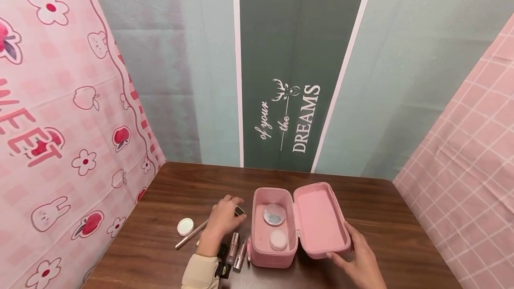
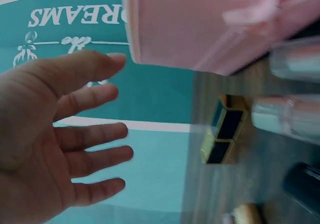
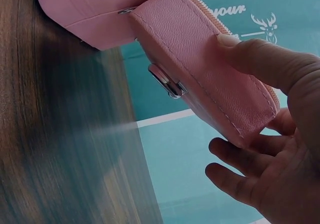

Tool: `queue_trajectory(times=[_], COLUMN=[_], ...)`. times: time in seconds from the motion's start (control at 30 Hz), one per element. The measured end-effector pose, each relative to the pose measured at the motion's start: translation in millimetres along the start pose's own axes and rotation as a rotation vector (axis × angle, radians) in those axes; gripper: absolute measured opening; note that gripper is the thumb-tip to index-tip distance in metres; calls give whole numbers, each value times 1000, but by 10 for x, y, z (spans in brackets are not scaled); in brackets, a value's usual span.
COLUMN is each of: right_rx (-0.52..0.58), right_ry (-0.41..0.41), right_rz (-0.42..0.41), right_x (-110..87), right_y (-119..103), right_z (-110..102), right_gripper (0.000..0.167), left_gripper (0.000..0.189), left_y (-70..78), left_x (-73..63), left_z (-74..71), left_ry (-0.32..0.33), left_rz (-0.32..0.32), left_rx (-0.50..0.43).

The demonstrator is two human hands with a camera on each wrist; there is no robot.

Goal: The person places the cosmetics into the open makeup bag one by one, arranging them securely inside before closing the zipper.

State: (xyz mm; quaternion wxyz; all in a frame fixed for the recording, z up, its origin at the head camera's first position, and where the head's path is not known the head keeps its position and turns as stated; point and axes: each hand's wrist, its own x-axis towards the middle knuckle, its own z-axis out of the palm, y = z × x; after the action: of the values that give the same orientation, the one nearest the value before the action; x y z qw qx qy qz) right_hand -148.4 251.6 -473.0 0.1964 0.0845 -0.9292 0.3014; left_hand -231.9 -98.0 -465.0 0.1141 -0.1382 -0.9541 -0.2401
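A pink zip case (image 1: 274,260) stands with its lid (image 1: 323,220) swung out to the right. My right hand (image 1: 361,258) grips the lid's outer edge, thumb on the near side and fingers behind, as the right wrist view shows. Inside the case lie a round shiny compact (image 1: 274,214) and a small round white container (image 1: 278,240). Left of the case, my left hand (image 1: 222,218) is spread with fingers apart, beside a small black box-shaped lipstick with gold edges (image 2: 227,129). Nothing is in its palm in the left wrist view.
Two shiny cosmetic tubes (image 1: 240,255) and black items (image 1: 223,267) lie by the left sleeve. A slim metallic stick (image 1: 184,241) and a round white container (image 1: 185,226) lie further left on the wooden table (image 1: 192,177). Printed cloths hang around the table.
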Motion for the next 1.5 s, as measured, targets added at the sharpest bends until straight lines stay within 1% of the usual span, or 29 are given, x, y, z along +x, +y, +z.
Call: queue_trajectory(times=[0.13,0.2,0.27,0.37,0.5,0.63,0.77,0.93,1.07,1.2,1.33,1.5], right_rx=[2,4,5,6,9,11,9,14,13,8,12,25], right_ry=[5,13,19,19,25,31,28,27,32,39,31,17], right_rz=[1,0,-1,-1,-6,-8,-6,-3,-6,-5,5,15], right_x=[-10,-7,-3,1,-4,-10,-11,-12,-13,-20,-19,-6], right_y=[14,23,30,40,49,53,51,41,34,29,29,32], right_z=[22,29,31,32,36,37,35,32,30,34,35,36], right_gripper=[90,90,89,89,89,89,89,89,90,90,90,89], left_gripper=[37,38,39,40,42,44,46,49,51,54,56,56], left_y=[-76,-110,-144,-190,-257,-311,-346,-385,-410,-428,-463,-518], left_x=[-82,-107,-128,-155,-186,-214,-247,-247,-239,-260,-292,-345], left_z=[40,63,94,151,236,310,377,452,500,535,572,576], left_ry=[62,106,132,146,134,136,145,158,153,154,176,241], left_rz=[40,68,79,61,19,1,-19,-45,-85,-124,-154,-191], left_rx=[-25,-27,-37,-60,-90,-125,-177,-223,-263,-309,-347,-379])
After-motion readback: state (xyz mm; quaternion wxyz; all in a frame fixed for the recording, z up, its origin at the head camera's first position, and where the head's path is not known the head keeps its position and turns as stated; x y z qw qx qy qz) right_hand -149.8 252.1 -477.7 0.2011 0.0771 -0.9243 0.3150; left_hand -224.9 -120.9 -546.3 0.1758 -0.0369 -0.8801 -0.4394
